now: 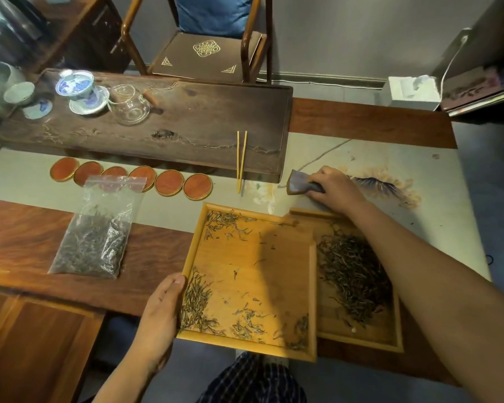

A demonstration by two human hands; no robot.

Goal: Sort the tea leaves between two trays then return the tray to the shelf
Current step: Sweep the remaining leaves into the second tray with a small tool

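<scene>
two trays of tea leaves, no legible writing
left hand (157, 312) grips the left tray (253, 349), overlapping the right tray (361, 343); right hand (333, 187) holds a scoop (298, 184).

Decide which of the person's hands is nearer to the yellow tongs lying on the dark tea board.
Right. The right hand holds a grey scoop just right of the yellow tongs; the left hand grips the near tray's left edge, well below them.
</scene>
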